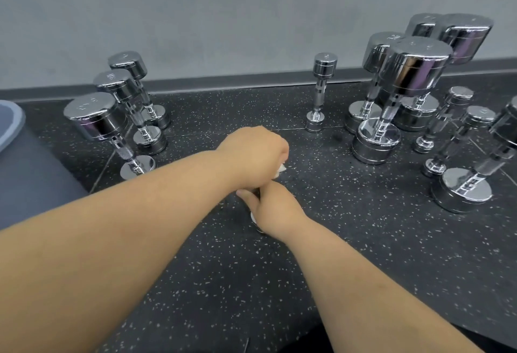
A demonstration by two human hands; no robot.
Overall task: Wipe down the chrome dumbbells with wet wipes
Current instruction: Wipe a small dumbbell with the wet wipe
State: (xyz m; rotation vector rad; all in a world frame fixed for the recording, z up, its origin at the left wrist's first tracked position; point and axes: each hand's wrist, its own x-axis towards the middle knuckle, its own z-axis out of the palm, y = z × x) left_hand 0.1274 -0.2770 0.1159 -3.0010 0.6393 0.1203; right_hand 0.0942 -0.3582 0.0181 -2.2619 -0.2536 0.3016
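Observation:
A small chrome dumbbell stands upright on the speckled black floor mat at the centre, almost wholly hidden by my hands. My left hand curls over its top end, with a bit of white wet wipe poking out under the fingers. My right hand sits just below and grips the dumbbell's handle, thumb pointing left. Only a sliver of the lower chrome head shows beneath my right hand.
Three upright chrome dumbbells stand at the left. A slim one stands at the back by the wall's baseboard. Several larger ones cluster at the right. A grey pad lies at the far left.

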